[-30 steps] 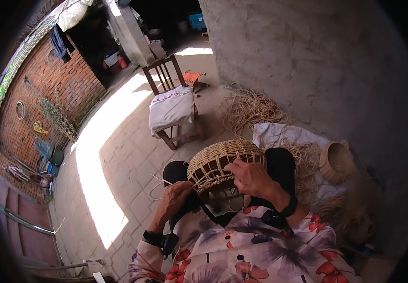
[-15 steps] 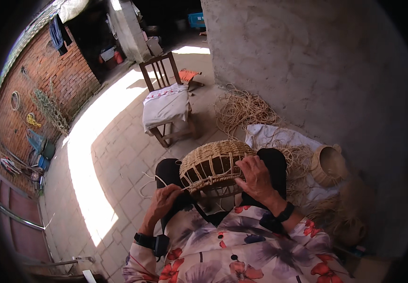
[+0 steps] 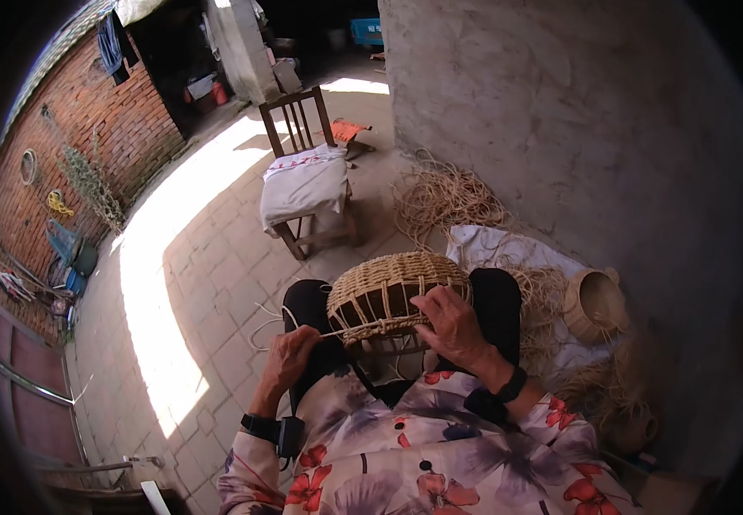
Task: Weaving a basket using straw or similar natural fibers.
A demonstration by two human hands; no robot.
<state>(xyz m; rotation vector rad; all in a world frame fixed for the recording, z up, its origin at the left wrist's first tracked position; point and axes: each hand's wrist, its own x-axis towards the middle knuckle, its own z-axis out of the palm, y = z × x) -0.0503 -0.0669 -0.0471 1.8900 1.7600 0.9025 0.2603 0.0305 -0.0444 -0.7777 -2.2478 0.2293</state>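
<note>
A half-round woven basket (image 3: 393, 279) of tan cord rests between my knees, its open lattice side toward me. My right hand (image 3: 453, 324) is closed on the basket's near rim, right of its middle, thumb below and fingers over the top. My left hand (image 3: 290, 354), fingers pinched, grips a strand of cord (image 3: 335, 332) that runs taut to the rim's left part. The strand's loose tail curls up beyond my left hand, over the left knee. The basket's inside is dark and mostly hidden.
A wooden chair (image 3: 303, 180) with a white cloth stands ahead. Coiled cord (image 3: 449, 196) lies by the grey wall (image 3: 577, 112). To the right, a finished-looking basket (image 3: 595, 305) and loose strands lie on white sheeting (image 3: 496, 245). A low orange-topped stool (image 3: 350, 130) sits behind the chair.
My left hand has drawn slightly left and away from the basket, showing more of the taut cord. My right hand has shifted a little left along the rim.
</note>
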